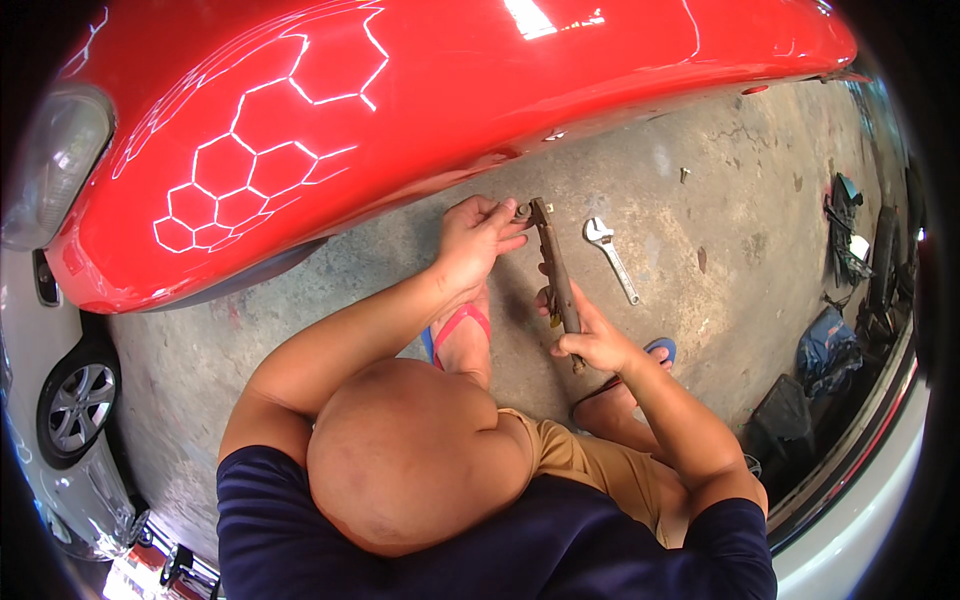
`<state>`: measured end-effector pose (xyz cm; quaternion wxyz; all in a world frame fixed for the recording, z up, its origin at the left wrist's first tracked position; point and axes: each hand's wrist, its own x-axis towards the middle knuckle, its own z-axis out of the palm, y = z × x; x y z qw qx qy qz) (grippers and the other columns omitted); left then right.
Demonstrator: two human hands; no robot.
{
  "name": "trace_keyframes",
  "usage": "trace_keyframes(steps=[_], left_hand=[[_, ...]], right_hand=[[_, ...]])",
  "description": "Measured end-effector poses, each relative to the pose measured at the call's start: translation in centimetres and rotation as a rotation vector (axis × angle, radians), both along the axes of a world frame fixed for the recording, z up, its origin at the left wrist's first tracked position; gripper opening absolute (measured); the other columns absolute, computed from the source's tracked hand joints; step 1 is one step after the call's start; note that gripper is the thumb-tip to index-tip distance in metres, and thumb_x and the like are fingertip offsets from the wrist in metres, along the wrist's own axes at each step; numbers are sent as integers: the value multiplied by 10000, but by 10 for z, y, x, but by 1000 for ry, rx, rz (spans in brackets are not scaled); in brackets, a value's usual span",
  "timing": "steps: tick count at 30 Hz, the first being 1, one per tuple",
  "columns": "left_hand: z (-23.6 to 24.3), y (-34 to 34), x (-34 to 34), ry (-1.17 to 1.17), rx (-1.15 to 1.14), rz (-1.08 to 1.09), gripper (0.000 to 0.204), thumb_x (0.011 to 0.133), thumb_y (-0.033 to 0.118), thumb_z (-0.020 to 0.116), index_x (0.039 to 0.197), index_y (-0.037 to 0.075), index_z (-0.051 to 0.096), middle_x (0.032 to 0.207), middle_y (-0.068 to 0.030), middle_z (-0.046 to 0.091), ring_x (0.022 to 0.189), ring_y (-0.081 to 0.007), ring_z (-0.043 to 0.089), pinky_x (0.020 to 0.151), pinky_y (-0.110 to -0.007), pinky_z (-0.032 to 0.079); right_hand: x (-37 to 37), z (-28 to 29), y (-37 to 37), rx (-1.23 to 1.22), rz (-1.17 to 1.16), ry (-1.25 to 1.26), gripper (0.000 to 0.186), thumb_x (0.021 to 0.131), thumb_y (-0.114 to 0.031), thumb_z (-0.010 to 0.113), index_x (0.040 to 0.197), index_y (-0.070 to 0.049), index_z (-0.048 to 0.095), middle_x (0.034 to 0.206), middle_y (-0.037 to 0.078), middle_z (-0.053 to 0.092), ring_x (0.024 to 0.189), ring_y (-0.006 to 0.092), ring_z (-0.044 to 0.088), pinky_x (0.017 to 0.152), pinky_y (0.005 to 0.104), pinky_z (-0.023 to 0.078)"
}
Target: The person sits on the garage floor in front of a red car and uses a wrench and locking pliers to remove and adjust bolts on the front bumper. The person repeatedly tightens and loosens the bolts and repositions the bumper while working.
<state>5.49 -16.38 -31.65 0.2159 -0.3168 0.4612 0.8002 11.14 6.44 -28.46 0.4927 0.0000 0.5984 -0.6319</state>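
Observation:
My right hand (593, 333) is wrapped round the handles of rusty brown locking pliers (557, 262), whose jaws point away from me. Between finger and thumb, my left hand (476, 238) pinches a small metal bolt (522, 211) right beside those jaws. Whether the jaws grip the bolt or only touch it, I cannot tell. On the concrete to the right of the pliers lies a silver adjustable wrench (612, 259), apart from both hands. Farther off to the right, another small bolt (685, 175) is on the floor.
A red car bumper (450, 80) with white hexagon lines spans the far side, above the floor. My bent knee and sandalled feet are close under my hands. Dark scraps and a blue bag (829, 350) lie along the right. Another car's wheel (78, 402) shows at left.

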Motion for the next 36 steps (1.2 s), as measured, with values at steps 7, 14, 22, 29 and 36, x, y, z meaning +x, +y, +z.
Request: trace_keyframes(steps=[7, 14, 22, 29, 36], left_hand=[[1, 3, 5, -68, -41, 34, 276, 1041, 255, 636, 1057, -10, 560, 1142, -184, 648, 1144, -301, 669, 996, -415, 572], [5, 7, 4, -81, -91, 69, 265, 1049, 254, 621, 1054, 0, 547, 1145, -189, 653, 1165, -295, 649, 1004, -414, 567], [7, 10, 4, 31, -62, 27, 296, 1054, 295, 608, 1072, 6, 545, 1148, -185, 640, 1166, -296, 642, 985, -427, 576], [5, 14, 18, -81, 40, -258, 601, 1049, 539, 522, 1345, 16, 499, 1355, -191, 547, 1226, -291, 602, 1039, -440, 487], [-4, 15, 27, 4, 366, -646, 381, 1002, 202, 685, 1307, 72, 497, 1179, -84, 663, 1048, -168, 667, 907, -328, 547]], right_hand=[[-2, 6, -5, 147, 22, -28, 899, 841, -134, 748, 1607, -105, 279, 1165, 49, 579, 1045, 186, 541, 933, 329, 487], [8, -16, -14, 357, -54, -34, 566, 928, -319, 752, 1370, -29, 551, 1165, 115, 660, 1034, 214, 601, 930, 361, 497], [14, -9, -23, 525, -125, 90, 370, 944, -304, 738, 1091, 23, 645, 874, 103, 695, 778, 208, 620, 733, 368, 504], [21, -25, -7, 153, -369, -290, 339, 978, -327, 719, 900, -27, 581, 753, 69, 624, 629, 171, 596, 586, 347, 507], [24, -11, -17, -171, -335, -440, 571, 1045, -558, 501, 1099, -2, 619, 875, 126, 696, 690, 230, 667, 661, 364, 541]])
